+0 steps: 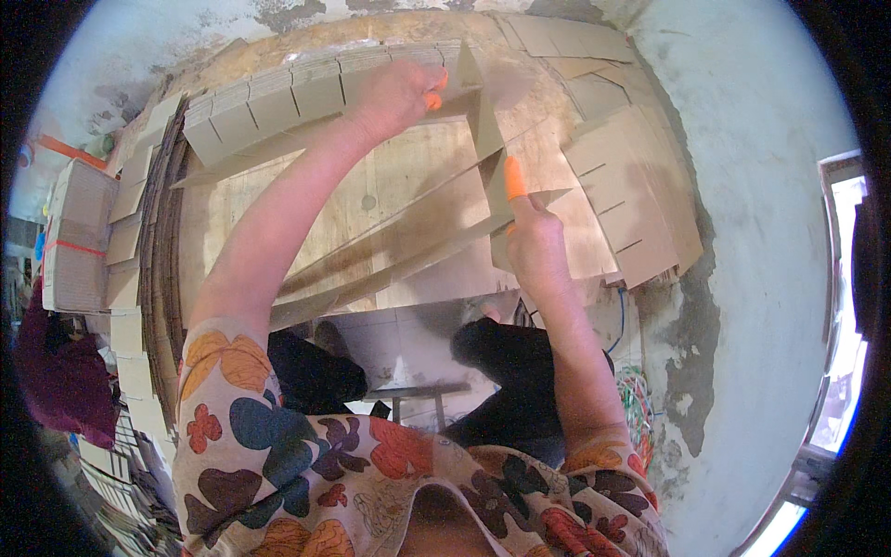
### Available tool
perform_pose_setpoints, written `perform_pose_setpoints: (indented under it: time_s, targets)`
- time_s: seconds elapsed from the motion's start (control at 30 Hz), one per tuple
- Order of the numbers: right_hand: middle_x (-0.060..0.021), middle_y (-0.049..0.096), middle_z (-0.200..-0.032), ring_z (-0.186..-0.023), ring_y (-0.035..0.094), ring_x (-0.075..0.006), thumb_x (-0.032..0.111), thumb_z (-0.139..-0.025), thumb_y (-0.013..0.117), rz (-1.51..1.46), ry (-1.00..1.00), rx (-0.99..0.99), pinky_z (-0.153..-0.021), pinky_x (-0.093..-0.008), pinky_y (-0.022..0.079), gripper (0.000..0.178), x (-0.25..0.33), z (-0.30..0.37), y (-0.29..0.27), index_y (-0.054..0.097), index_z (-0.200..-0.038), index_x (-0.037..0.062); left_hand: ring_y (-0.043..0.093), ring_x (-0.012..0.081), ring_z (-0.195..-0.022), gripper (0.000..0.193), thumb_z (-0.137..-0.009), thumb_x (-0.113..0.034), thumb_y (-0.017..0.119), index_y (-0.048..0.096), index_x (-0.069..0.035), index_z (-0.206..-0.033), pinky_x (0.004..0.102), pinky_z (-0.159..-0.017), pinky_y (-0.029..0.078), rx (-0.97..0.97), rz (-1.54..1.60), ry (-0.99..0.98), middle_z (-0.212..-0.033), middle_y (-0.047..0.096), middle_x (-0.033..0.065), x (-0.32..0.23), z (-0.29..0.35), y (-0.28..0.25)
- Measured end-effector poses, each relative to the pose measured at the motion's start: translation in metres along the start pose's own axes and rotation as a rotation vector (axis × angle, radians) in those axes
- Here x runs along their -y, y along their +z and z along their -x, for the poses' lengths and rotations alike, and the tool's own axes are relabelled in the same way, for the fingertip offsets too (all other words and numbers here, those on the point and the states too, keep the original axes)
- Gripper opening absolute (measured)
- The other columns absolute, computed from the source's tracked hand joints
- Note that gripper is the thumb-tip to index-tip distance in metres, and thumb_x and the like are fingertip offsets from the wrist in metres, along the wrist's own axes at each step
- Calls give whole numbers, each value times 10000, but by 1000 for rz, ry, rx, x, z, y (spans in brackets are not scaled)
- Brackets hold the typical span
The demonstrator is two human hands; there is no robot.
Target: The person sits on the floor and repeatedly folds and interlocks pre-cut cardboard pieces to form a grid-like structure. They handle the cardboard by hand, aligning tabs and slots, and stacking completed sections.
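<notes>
My left hand, with orange covers on its fingertips, is closed at the far side of the table on the end of a long cardboard strip. My right hand grips the upright cardboard cross strip on the right, its orange-covered index finger stretched along it. Long brown cardboard strips meet that cross strip and slant down toward the near left. Behind my left hand stands a row of slotted cardboard strips, packed tightly together. The fingers of both hands are partly hidden.
A wooden tabletop lies beneath the strips. Flat slotted cardboard sheets are piled at right, and a tall cardboard stack lines the left. A strapped cardboard bundle stands farther left. A stained wall bounds the right.
</notes>
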State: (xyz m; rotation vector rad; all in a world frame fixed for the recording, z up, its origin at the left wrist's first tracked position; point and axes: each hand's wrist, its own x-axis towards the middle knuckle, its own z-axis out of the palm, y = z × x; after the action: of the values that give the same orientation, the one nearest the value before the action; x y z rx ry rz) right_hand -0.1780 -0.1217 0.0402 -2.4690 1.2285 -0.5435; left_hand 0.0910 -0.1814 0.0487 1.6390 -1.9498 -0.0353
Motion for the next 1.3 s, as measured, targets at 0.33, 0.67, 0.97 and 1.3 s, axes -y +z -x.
perform_pose_setpoints:
  time_s: [0.33,0.67,0.97,1.3]
  targets:
    - [-150,596,-870,-759,616,-336,-2,-765,466,347,-125,180,-628,-425,491,456,-15,15,-15,442,-1217,52,584,283,-838,253,-752,-219,681,565,-24,-865,389,-721,446,353,53,14,-904,614,156,6,28,26]
    - [-186,625,-927,-842,609,-358,171,-788,607,-27,7,178,-706,-437,489,326,-35,21,-63,583,-1082,31,609,291,-867,501,-735,-378,712,595,-10,-1054,361,-757,479,172,104,-210,-977,632,162,-76,114,-72]
    - [-145,397,-1315,-1240,340,-349,400,-659,756,565,619,-152,-935,-589,304,867,-223,32,-86,331,-1343,77,588,372,-914,297,-622,-121,753,573,24,-808,433,-756,473,325,-84,-25,-997,614,202,-84,218,-58]
    - [-141,336,-1378,-1266,311,-362,425,-581,802,552,825,30,-939,-584,317,992,-264,30,-97,279,-1358,99,549,339,-1001,226,-619,-49,722,542,18,-738,423,-810,444,255,-128,-46,-1051,587,145,-68,193,-47]
